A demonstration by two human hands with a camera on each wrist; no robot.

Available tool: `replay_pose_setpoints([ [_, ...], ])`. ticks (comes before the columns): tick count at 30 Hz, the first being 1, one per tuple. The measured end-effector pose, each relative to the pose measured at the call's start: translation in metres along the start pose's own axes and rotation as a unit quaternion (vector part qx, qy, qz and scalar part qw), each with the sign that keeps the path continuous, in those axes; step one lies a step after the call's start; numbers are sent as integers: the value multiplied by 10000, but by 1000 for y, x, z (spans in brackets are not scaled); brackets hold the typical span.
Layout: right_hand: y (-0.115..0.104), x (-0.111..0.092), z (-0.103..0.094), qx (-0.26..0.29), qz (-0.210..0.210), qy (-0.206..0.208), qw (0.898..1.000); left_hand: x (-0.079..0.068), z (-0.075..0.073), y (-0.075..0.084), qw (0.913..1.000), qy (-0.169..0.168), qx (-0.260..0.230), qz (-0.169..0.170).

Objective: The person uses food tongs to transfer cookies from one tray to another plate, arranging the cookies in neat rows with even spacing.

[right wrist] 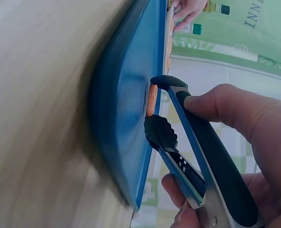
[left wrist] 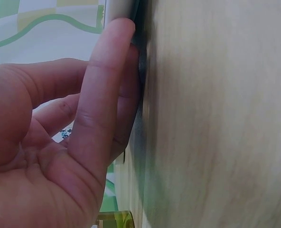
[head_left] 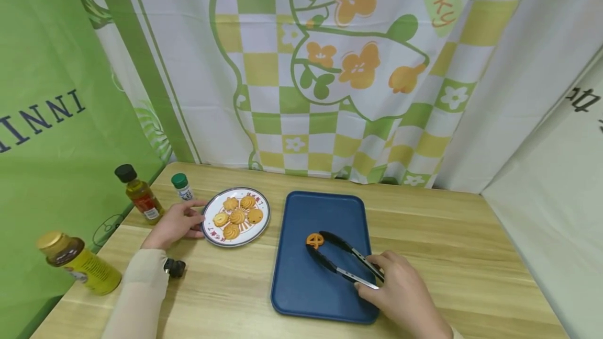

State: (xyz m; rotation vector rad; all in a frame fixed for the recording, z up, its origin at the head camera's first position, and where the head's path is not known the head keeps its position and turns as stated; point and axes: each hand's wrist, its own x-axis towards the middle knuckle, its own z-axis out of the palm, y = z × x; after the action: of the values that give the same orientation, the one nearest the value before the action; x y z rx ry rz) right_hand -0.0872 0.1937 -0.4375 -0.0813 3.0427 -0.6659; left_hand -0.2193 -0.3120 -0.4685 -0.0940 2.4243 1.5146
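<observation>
My left hand (head_left: 178,222) holds the left rim of a white plate (head_left: 214,206), its fingers curved at the edge. Several golden cookies (head_left: 237,217) lie on that plate, which has a dark rim and red writing. In the left wrist view, the fingertips meet the plate's edge (left wrist: 119,8) low over the wood. My right hand (head_left: 400,292) grips tongs (head_left: 344,272) with black tips and metal arms. Their parted tips stand on either side of a small brown pretzel (head_left: 314,240) on the blue tray (head_left: 325,208). The right wrist view shows the pretzel (right wrist: 151,100) edge-on between the tips.
A green-capped shaker (head_left: 182,186) stands behind my left hand. To its left are a black-capped bottle (head_left: 140,195) and a yellow bottle (head_left: 82,263) with a gold cap. Curtains (head_left: 301,135) hang at the back edge of the wooden table (head_left: 226,292).
</observation>
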Motion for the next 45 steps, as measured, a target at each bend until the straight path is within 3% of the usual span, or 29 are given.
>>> replay_pose_setpoints([
  [12,-47,21,8,230,-619,32,9978,2,0,-3,10000,33,-24,-8],
  [21,-85,39,18,456,-995,-248,9937,2,0,-2,10000,64,54,-15],
  [28,-107,55,30,275,-1372,-162,9900,2,0,-3,10000,42,23,28],
  [45,-124,66,34,148,-1508,-355,9878,3,0,-3,9998,85,157,38],
])
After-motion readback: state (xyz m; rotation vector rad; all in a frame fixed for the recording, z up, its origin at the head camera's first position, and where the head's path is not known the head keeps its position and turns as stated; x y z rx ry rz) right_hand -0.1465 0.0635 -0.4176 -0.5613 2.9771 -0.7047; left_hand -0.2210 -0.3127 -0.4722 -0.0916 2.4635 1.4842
